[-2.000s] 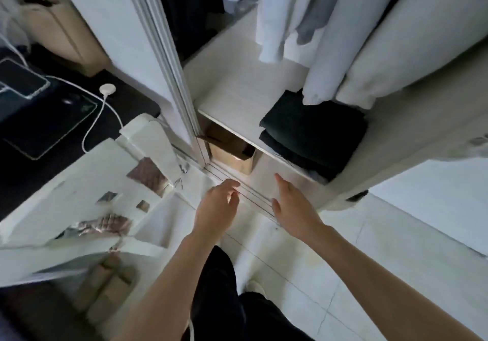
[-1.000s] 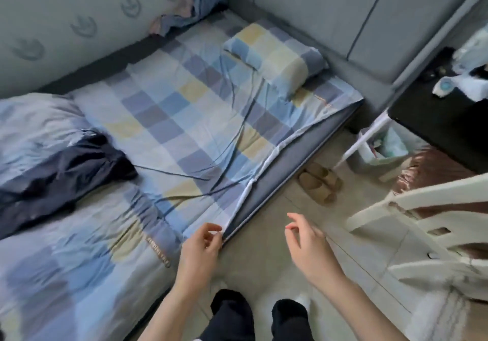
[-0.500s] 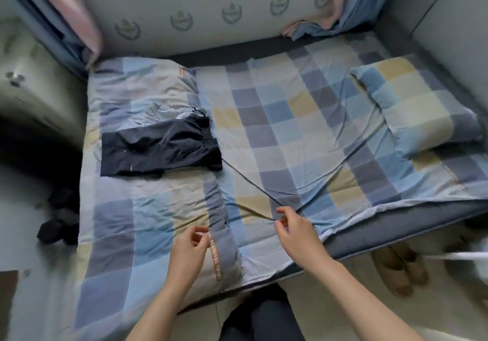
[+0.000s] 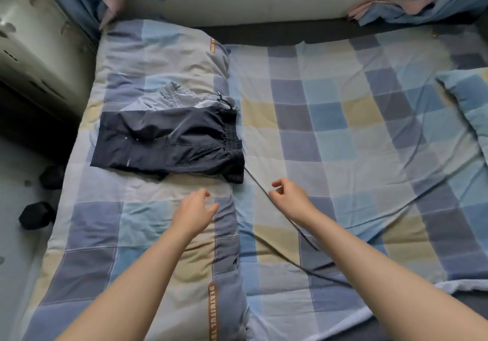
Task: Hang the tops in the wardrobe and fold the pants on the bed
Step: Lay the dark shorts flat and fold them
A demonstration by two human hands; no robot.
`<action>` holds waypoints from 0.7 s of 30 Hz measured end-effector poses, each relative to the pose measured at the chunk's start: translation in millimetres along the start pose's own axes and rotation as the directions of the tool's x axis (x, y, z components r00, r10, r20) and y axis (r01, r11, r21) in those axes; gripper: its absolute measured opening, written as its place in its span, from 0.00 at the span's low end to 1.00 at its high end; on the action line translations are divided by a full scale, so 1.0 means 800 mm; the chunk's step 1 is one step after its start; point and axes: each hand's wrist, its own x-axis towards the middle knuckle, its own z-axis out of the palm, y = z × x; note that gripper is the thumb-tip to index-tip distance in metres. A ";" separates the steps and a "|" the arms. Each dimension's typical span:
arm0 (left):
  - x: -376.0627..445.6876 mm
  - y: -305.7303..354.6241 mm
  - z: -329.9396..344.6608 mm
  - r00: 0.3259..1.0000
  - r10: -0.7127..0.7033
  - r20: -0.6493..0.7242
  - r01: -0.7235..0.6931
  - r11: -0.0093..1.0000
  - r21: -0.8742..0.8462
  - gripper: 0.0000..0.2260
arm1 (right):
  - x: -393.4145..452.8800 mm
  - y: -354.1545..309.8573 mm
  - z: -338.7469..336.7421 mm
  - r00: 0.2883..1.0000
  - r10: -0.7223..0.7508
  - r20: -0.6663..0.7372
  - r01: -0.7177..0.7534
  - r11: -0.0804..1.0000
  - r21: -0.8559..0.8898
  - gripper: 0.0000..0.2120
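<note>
- Left hand (image 4: 194,210): held over the folded quilt (image 4: 148,224), fingers (image 4: 204,194) loosely spread and slightly bent, with nothing in their grasp.
- Right hand (image 4: 289,198): held over the checked sheet (image 4: 343,140), fingers (image 4: 280,183) curled inward toward the thumb (whether they pinched anything could not be told); no garment lay in it.
- Dark pants (image 4: 169,142): lay folded flat on the quilt, just beyond the left fingertips and beyond and to the left of the right fingers, apart from both hands; the elastic waistband faced toward the right hand's side.
- Light grey garment (image 4: 169,99): lay partly under the far edge of the dark pants, farther from the fingers than the pants were.
- Thin dark cord (image 4: 290,220): ran across the sheet from near the pants' waistband corner, passed just beside the right fingers and continued under the right forearm.
- Pillow (image 4: 467,97): sat well to the right of the right fingers, at the frame's edge.
- Bed (image 4: 277,33): carried the quilt, sheet and pillow; its far side met the patterned wall.
</note>
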 end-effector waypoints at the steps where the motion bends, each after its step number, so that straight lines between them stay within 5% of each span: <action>1: 0.025 -0.005 0.005 1.000 0.004 0.016 -0.005 0.998 0.057 0.21 | 0.027 0.003 0.008 1.000 0.005 0.008 -0.005 1.000 -0.005 0.16; 6: 0.145 -0.024 0.033 0.997 0.064 0.052 -0.078 0.925 0.371 0.28 | 0.164 0.024 0.051 0.995 0.017 0.098 0.002 0.982 -0.188 0.21; 10: 0.225 -0.035 0.051 0.994 0.107 0.006 -0.102 0.918 0.383 0.32 | 0.245 0.019 0.088 0.988 -0.004 0.151 0.044 0.963 -0.265 0.26; 15: 0.285 -0.025 0.088 0.977 0.198 -0.079 -0.146 0.888 0.435 0.31 | 0.301 0.004 0.120 0.984 -0.015 0.177 0.040 0.990 -0.137 0.27; 21: 0.303 -0.037 0.107 0.945 0.286 -0.158 -0.221 0.916 0.336 0.10 | 0.316 0.005 0.165 0.984 -0.090 0.157 0.045 0.962 0.270 0.03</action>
